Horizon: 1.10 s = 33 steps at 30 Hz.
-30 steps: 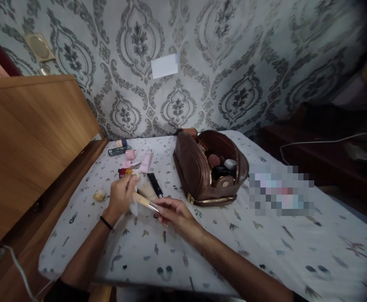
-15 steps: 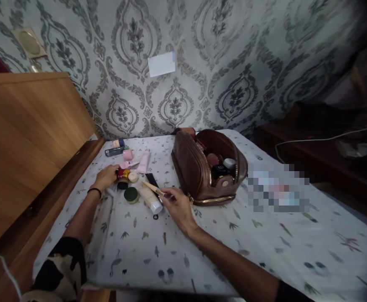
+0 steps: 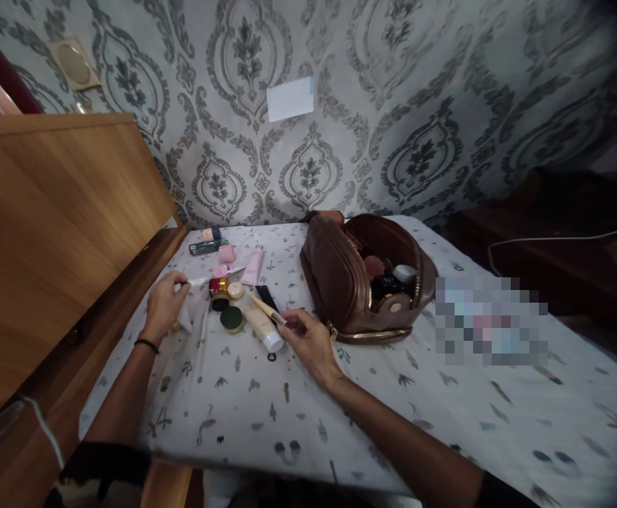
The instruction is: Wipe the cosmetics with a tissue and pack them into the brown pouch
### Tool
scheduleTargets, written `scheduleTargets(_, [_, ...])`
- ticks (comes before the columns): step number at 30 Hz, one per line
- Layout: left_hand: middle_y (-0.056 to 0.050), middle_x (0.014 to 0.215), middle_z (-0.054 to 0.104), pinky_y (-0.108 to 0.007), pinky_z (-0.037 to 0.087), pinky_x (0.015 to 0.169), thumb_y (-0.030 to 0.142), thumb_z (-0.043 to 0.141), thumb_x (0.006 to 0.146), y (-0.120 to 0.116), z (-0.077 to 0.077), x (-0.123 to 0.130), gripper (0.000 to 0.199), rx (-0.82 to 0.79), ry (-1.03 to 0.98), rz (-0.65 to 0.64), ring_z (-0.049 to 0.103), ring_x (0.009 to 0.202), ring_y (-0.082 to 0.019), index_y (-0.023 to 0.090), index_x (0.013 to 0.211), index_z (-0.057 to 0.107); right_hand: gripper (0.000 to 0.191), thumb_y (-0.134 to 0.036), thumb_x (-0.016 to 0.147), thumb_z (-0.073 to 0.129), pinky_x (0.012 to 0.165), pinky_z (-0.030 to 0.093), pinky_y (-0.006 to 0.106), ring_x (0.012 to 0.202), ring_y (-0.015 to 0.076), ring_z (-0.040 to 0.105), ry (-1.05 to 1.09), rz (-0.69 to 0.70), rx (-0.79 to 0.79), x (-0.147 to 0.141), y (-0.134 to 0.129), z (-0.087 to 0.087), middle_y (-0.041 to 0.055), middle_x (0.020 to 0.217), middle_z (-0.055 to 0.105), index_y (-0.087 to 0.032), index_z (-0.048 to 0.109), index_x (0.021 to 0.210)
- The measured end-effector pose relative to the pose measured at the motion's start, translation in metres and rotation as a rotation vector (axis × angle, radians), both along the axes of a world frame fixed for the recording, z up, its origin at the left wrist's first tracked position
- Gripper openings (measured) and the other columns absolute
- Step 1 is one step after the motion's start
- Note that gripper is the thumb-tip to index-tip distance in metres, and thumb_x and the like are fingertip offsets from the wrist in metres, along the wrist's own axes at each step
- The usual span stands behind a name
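My right hand (image 3: 311,346) holds a brush with a pale tapered handle (image 3: 266,307) in its fingertips, above a cream tube with a white cap (image 3: 265,330). A black flat item (image 3: 267,299) lies behind the handle. My left hand (image 3: 164,307) is closed at the left, its fingertips pinched by a thin whitish item; what they hold is unclear. To its right are a red and gold jar (image 3: 217,286), a small cream round pot (image 3: 235,290) and a dark green lidded jar (image 3: 231,319). A blurred clear item (image 3: 186,319) shows beside the left palm.
An open brown cosmetic bag (image 3: 334,282) with several items inside stands to the right. Farther back lie a pink tube (image 3: 254,265), a pink jar (image 3: 226,253) and a dark green tube (image 3: 205,247). A wooden panel (image 3: 65,233) borders the left; a patterned wall stands behind.
My left hand has drawn back left and toward me from the red and gold jar. My right hand still holds the brush over the cream tube. The view has shifted slightly.
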<state>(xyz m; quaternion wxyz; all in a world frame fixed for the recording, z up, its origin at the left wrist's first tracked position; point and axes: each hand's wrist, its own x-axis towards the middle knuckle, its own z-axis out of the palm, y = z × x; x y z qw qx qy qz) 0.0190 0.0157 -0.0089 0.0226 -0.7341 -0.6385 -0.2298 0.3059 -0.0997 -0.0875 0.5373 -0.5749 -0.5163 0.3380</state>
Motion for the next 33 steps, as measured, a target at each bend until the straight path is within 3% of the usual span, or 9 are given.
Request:
scheduleTargets(3, [-0.007,0.097,0.068,-0.033,0.049,0.085,0.029,0.051,0.091,-0.037,0.006,0.008,0.016,0.274,-0.098,-0.009,0.063,0.095,-0.022,0.019,0.094,0.062,0.018,-0.029,0.074,0.070,0.065,0.044,0.030,0.065,0.0164,0.057,-0.016,0.010,0.014,-0.001,-0.002,0.001,0.0019,0.078,0.070,-0.020,0.072,0.090])
scheduleTargets(6, [-0.004,0.086,0.065,-0.031,0.051,0.078,0.027,0.056,0.092,-0.072,0.001,0.034,0.011,0.574,-0.137,-0.165,0.063,0.083,-0.020,0.019,0.092,0.063,0.018,-0.025,0.075,0.068,0.064,0.044,0.029,0.067,0.0165,0.059,-0.054,0.016,0.043,-0.003,-0.004,0.001,0.0019,0.081,0.072,-0.020,0.071,0.092])
scheduleTargets(10, [-0.004,0.086,0.067,-0.027,0.051,0.070,0.016,0.057,0.093,-0.102,-0.020,0.080,0.007,0.662,-0.008,-0.362,0.065,0.079,-0.017,0.018,0.099,0.061,0.018,-0.024,0.076,0.068,0.066,0.047,0.029,0.072,0.0175,0.062,-0.102,0.022,0.104,-0.003,-0.007,0.002,0.0035,0.087,0.073,-0.020,0.071,0.093])
scheduleTargets(15, [-0.010,0.092,0.069,-0.028,0.053,0.068,0.012,0.052,0.094,-0.116,-0.043,0.113,0.013,0.616,0.107,-0.519,0.067,0.083,-0.020,0.014,0.106,0.058,0.016,-0.023,0.078,0.068,0.067,0.048,0.029,0.078,0.0189,0.064,-0.142,0.053,0.167,-0.002,-0.011,0.003,0.0040,0.088,0.072,-0.021,0.070,0.093])
scheduleTargets(21, [-0.011,0.103,0.071,-0.028,0.057,0.082,0.013,0.052,0.096,-0.118,-0.056,0.113,0.014,0.437,-0.009,-0.635,0.069,0.096,-0.020,0.016,0.108,0.057,0.018,-0.018,0.077,0.066,0.067,0.049,0.028,0.075,0.0173,0.064,-0.152,0.061,0.173,-0.004,-0.012,0.002,0.0022,0.084,0.071,-0.021,0.069,0.095])
scheduleTargets(29, [-0.009,0.107,0.072,-0.029,0.055,0.089,0.013,0.051,0.096,-0.115,-0.061,0.106,0.013,0.318,-0.148,-0.648,0.069,0.102,-0.018,0.019,0.106,0.059,0.018,-0.021,0.080,0.064,0.065,0.048,0.027,0.076,0.0170,0.064,-0.120,0.077,0.135,0.000,-0.013,-0.001,0.0031,0.088,0.073,-0.021,0.069,0.097])
scheduleTargets(33, [-0.005,0.095,0.070,-0.027,0.055,0.081,0.016,0.049,0.097,-0.112,-0.060,0.102,0.014,0.263,-0.209,-0.598,0.068,0.091,-0.017,0.019,0.105,0.059,0.018,-0.021,0.080,0.065,0.065,0.048,0.027,0.077,0.0172,0.065,-0.107,0.089,0.114,0.000,-0.012,0.000,0.0029,0.090,0.073,-0.021,0.069,0.097])
